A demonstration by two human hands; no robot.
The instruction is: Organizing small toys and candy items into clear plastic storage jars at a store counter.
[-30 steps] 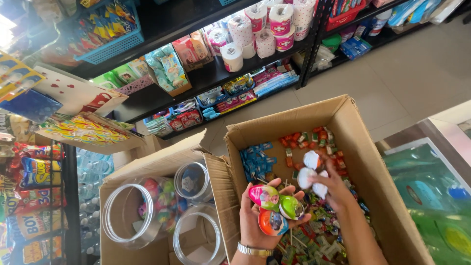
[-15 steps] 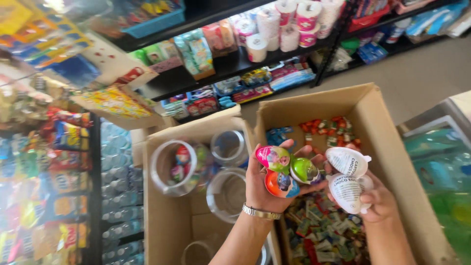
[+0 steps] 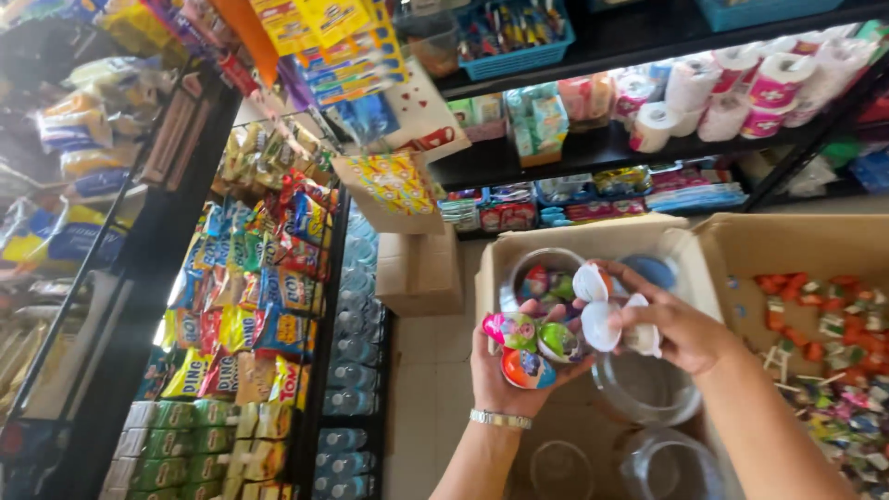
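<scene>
1. The left hand (image 3: 505, 370), palm up, cupped three coloured eggs (image 3: 528, 343).
2. The right hand (image 3: 676, 329) gripped white eggs (image 3: 602, 310), touching the coloured ones.
3. Both hung over a box (image 3: 593, 243) of clear jars (image 3: 648, 389).
4. A candy box (image 3: 796, 245) lay to the right.

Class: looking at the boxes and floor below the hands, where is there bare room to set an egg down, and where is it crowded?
Free: floor tiles between snack rack and jar box; right box's bare upper-left corner. Crowded: clear jars, sweets. Left hand and right hand are full of eggs.
</scene>
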